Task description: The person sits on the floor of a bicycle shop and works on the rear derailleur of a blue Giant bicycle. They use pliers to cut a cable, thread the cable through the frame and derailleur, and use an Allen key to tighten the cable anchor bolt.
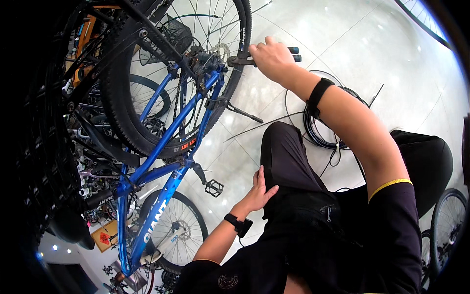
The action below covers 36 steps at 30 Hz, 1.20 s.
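My right hand (273,56) is wrapped round a pair of cutting pliers (239,60), whose two dark handle ends stick out past my fist. Their dark jaws are at the edge of the rear wheel, next to the brake disc (222,51) and hub of a blue bicycle (169,193). Whether the jaws grip anything there is too small to tell. My left hand (259,192) lies on my thigh with thumb and fingers apart, holding nothing. Just below the hub, a black kickstand (245,113) juts out from the blue frame.
A coil of black cable housing (316,130) lies on the pale tiled floor beyond my knee, with loose ends trailing from it. The bicycle's pedal (214,188) sticks out toward my left hand. More bicycle wheels (448,225) stand at the right edge, and many bikes crowd the far left.
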Tool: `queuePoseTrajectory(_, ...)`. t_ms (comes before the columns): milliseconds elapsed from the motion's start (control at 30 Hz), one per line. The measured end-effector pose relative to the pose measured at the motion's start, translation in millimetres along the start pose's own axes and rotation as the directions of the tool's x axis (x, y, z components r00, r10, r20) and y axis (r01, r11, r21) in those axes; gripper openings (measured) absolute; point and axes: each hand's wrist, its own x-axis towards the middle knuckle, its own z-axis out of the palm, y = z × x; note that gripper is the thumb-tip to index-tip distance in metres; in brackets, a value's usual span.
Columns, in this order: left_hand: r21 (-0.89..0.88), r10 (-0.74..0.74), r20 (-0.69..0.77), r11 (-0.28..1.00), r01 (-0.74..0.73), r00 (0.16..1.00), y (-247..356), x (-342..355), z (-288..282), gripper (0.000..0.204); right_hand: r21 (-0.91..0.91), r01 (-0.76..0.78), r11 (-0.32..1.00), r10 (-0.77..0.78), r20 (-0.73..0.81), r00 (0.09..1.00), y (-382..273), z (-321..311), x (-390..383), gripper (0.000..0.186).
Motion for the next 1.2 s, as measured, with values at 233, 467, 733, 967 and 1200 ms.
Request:
queuePoseTrajectory(233, 0.030, -0.018, -0.021, 0.999, 0.019, 1.000, -2.0, 4.1, 3.9, 0.099, 0.079, -0.050, 0.996, 0.047, 0.046, 0.998, -4.2, 2.4, 14.7, 0.049)
queuePoseTrajectory(467, 0.027, -0.033, -0.024, 0.999, 0.034, 0.999, -1.3, 3.9, 3.3, 0.100, 0.132, -0.019, 0.991, 0.009, 0.071, 0.997, -16.4, -5.9, 20.6, 0.050)
queuePoseTrajectory(733, 0.016, -0.029, -0.034, 0.999, 0.030, 0.999, 0.6, 4.8, 2.7, 0.099, -0.021, -0.039, 0.999, 0.040, 0.033, 0.999, -20.8, -1.4, 16.4, 0.022)
queuePoseTrajectory(967, -0.006, -0.011, -0.065, 1.000, 0.010, 0.998, 2.3, 3.0, 5.1, 0.098, -0.085, -0.171, 0.982, 0.179, 0.099, 0.979, -30.8, -7.5, 12.4, 0.030)
queuePoseTrajectory(1200, -0.015, -0.015, -0.075, 1.000, 0.014, 0.997, 3.9, 3.6, 5.7, 0.098, -0.001, -0.243, 0.970, 0.237, 0.224, 0.945, -31.2, -8.9, 13.8, 0.034)
